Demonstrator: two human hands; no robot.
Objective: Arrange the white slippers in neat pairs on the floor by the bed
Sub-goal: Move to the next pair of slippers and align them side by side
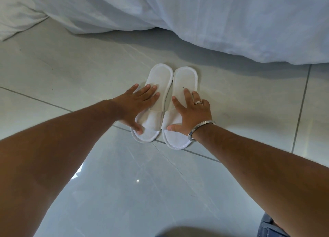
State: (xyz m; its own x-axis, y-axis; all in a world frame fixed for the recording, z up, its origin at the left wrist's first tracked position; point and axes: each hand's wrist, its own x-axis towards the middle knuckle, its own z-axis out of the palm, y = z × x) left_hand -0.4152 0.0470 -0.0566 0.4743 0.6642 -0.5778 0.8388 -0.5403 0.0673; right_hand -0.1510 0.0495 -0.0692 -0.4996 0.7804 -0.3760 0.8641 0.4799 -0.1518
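Two white slippers lie side by side on the pale tiled floor, heels toward the bed. My left hand (138,106) rests flat on the left slipper (161,77), fingers spread, thumb at its toe strap. On the right slipper (185,78) my right hand (191,112) lies flat the same way; it wears a ring and a metal bangle. The slippers nearly touch along their inner edges. Neither hand grips anything.
White bedding (231,23) hangs down from the bed across the top of the view and reaches the floor (124,183) at the right. More crumpled white fabric (16,19) lies at the far left. Glossy tiles with grey grout lines stretch toward me.
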